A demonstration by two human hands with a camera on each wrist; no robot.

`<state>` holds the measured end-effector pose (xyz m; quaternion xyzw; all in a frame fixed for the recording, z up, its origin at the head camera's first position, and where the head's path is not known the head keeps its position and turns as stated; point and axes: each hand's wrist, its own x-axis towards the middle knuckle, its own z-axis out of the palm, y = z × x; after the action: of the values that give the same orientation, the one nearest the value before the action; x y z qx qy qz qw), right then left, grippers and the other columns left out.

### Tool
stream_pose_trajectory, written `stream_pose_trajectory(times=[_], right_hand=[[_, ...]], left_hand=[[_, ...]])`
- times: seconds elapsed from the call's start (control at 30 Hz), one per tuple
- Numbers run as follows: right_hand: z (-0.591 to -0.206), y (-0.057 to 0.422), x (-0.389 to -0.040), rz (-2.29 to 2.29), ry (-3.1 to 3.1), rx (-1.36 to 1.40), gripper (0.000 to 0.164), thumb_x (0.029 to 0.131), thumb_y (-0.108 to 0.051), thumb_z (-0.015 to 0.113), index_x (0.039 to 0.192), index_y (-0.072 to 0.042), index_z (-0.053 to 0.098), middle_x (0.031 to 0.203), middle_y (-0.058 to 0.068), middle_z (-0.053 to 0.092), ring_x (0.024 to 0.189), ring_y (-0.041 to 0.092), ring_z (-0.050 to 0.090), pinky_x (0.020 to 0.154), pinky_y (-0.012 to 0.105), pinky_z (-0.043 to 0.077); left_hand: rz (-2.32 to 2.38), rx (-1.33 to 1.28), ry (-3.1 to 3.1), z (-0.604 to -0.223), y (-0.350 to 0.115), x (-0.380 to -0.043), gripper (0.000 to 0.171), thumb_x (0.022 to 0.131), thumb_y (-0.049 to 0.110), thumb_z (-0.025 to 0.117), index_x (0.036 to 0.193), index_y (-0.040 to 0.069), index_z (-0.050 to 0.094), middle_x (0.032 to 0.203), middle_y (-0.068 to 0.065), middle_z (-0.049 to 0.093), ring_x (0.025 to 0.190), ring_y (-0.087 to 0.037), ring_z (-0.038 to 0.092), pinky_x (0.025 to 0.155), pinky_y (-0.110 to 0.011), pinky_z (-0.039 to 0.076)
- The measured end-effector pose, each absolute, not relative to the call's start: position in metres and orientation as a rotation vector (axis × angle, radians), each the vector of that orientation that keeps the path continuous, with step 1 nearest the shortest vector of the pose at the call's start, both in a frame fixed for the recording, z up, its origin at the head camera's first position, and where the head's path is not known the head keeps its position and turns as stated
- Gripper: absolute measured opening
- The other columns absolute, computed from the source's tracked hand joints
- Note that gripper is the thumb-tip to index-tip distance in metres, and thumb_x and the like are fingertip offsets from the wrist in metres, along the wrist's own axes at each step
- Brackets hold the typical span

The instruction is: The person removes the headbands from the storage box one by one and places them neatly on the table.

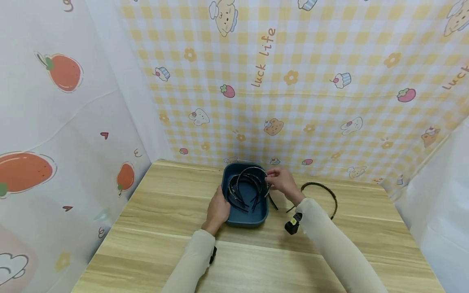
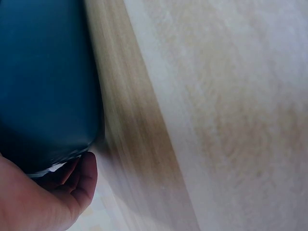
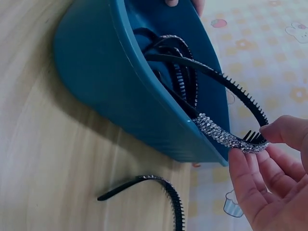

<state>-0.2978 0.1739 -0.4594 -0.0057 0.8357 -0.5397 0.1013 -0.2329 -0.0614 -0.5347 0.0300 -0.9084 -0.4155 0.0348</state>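
A dark blue plastic bin (image 1: pixel 246 223) stands on the wooden table. My left hand (image 1: pixel 218 208) grips its left side; in the left wrist view curled fingers (image 2: pixel 85 180) hold the bin's edge. Above the bin's right rim, my right hand (image 1: pixel 283 182) pinches a black toothed headband (image 3: pixel 219 134) covered in silvery sparkles, between thumb and fingertips. Its ends hang inside the bin. Several other dark headbands (image 3: pixel 181 82) lie in there, overlapping.
Right of the bin, a dark beaded-looking headband (image 1: pixel 319 184) lies on the table (image 1: pixel 176 236). Closer to the bin, a black headband end (image 3: pixel 115 190) rests on the wood. Behind stands a yellow checked cloth backdrop (image 1: pixel 253 106); a white printed cloth (image 1: pixel 88 130) hangs at left.
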Motion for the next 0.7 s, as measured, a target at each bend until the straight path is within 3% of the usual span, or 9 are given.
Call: stream_pose_trajectory(times=[0.23,0.47,0.7], right_hand=[[-0.456,0.190,-0.301,-1.685,2.412,-0.017,0.032,0.097,-0.008,0.059,0.125,0.007,0.062,0.122,0.027,0.065,0.110,0.040,0.063,0.081,0.040,0.059],[-0.458,0.214,-0.306,-1.718,2.348,0.080,0.036,0.101,-0.014,0.057,0.131,0.003,0.060,0.135,0.020,0.057,0.120,0.036,0.057,0.092,0.043,0.055],[-0.463,0.245,-0.309,-1.690,2.371,0.121,0.039,0.103,-0.019,0.053,0.136,0.000,0.058,0.138,0.021,0.056,0.127,0.038,0.053,0.100,0.051,0.049]], left_hand=[[-1.284,0.122,-2.798,-0.536,-0.060,-0.234,0.062,0.094,0.001,0.046,0.153,-0.006,0.027,0.148,-0.024,0.045,0.126,-0.040,0.054,0.099,-0.051,0.048],[-1.284,0.133,-2.804,-0.536,-0.059,-0.235,0.062,0.095,0.002,0.046,0.153,-0.005,0.026,0.149,-0.024,0.045,0.128,-0.039,0.053,0.100,-0.050,0.047],[-1.285,0.122,-2.797,-0.536,-0.060,-0.234,0.062,0.095,0.001,0.047,0.153,-0.006,0.027,0.149,-0.024,0.045,0.128,-0.040,0.053,0.100,-0.051,0.047]])
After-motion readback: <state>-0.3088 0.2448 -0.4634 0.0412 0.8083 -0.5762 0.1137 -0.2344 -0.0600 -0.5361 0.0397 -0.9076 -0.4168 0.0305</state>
